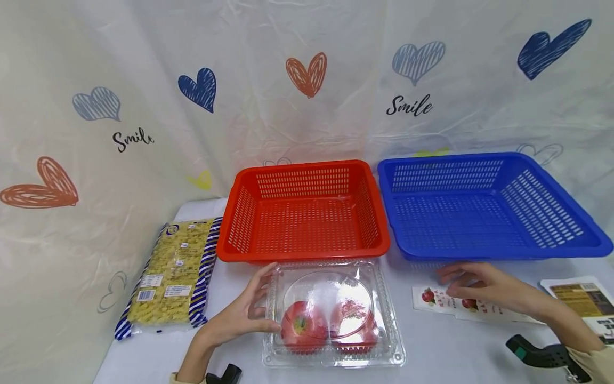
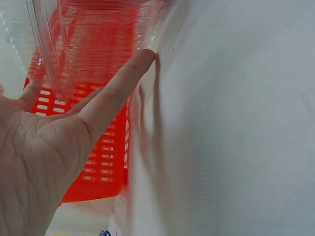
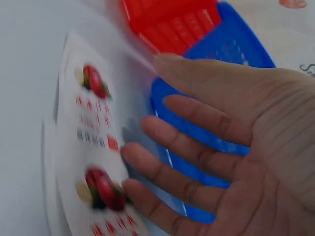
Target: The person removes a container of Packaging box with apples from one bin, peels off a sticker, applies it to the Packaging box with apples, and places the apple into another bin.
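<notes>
Two red apples (image 1: 304, 326) sit side by side in a clear plastic box (image 1: 330, 288), seen through its lid, on the white tablecloth (image 1: 455, 354) at the near middle. Along its left edge lies the left hand (image 1: 240, 314), thumb and fingers spread apart, touching the side without clenching it. To the right, bare cloth runs between the box and some overlapping paper strips (image 1: 501, 312), with more cloth on their near side. The right hand (image 1: 484, 288) hangs over the strips, fingers loosely parted and holding nothing.

The strips show red fruit beside lines of red print, too blurred to read. Right of them, past the right forearm, lies a brown and white packet (image 1: 587, 301). On the left, a flat bag (image 1: 175, 272) with yellow contents and blue-and-white striped edges bears white labels, one with a barcode, the print too small to read.

Farther off, a red basket (image 1: 307, 256) stands right up by the box's far edge, blocking the way beyond it. A blue basket (image 1: 508, 250) stands just to its right. Farthest, a pale curtain (image 1: 268, 128) carries coloured hearts and "Smile" at left and right.
</notes>
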The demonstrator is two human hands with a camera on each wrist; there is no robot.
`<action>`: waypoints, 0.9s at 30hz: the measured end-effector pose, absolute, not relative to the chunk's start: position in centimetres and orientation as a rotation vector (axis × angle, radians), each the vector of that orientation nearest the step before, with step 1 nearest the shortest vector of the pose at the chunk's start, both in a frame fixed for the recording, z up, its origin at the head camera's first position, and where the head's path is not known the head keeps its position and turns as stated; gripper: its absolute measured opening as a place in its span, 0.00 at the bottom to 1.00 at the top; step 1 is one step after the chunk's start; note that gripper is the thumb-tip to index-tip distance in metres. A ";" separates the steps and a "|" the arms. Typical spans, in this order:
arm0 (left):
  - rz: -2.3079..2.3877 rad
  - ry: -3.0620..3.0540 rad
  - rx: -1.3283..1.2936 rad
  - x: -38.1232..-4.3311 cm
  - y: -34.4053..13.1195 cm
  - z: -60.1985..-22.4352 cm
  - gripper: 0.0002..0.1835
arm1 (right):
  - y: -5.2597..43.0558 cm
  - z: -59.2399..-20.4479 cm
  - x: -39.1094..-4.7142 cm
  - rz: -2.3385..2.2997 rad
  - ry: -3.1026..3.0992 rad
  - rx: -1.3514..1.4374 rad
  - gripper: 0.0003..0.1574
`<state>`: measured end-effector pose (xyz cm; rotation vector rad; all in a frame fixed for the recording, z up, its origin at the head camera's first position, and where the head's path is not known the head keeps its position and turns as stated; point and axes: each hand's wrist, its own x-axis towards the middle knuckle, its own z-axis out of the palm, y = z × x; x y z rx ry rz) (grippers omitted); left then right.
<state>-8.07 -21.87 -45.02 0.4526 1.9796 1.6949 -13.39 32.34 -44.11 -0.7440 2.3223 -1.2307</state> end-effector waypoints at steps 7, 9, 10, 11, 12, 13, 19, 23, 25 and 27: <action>1.680 1.993 0.452 -8.0 -22.0 -45.0 0.60 | 34.5 -44.2 -13.2 -0.911 2.586 -0.651 0.20; 1.675 1.991 0.459 -8.0 -21.9 -45.0 0.60 | 34.8 -44.1 -13.0 -0.861 2.595 -0.634 0.20; 1.673 1.990 0.459 -8.0 -21.8 -45.0 0.60 | 35.0 -44.1 -12.8 -0.855 2.597 -0.647 0.19; 1.672 1.987 0.457 -8.0 -21.8 -45.0 0.60 | 35.1 -44.2 -12.7 -0.857 2.592 -0.659 0.18; 1.673 1.985 0.454 -8.0 -21.8 -45.0 0.60 | 35.2 -44.2 -12.6 -0.865 2.587 -0.679 0.17; 1.672 1.986 0.451 -8.0 -21.8 -45.0 0.60 | 35.2 -44.3 -12.4 -0.876 2.580 -0.703 0.16; 1.673 1.990 0.441 -7.9 -21.8 -44.9 0.61 | 35.1 -43.9 -12.3 -0.838 2.536 -0.630 0.19; 1.672 1.991 0.436 -8.0 -21.8 -44.7 0.62 | 34.9 -43.6 -12.3 -0.769 2.538 -0.570 0.24; 1.671 1.991 0.430 -8.0 -21.8 -44.7 0.62 | 34.8 -43.5 -12.2 -0.751 2.541 -0.556 0.26; 1.674 1.986 0.421 -8.1 -21.8 -44.8 0.62 | 34.7 -43.5 -12.1 -0.734 2.545 -0.524 0.26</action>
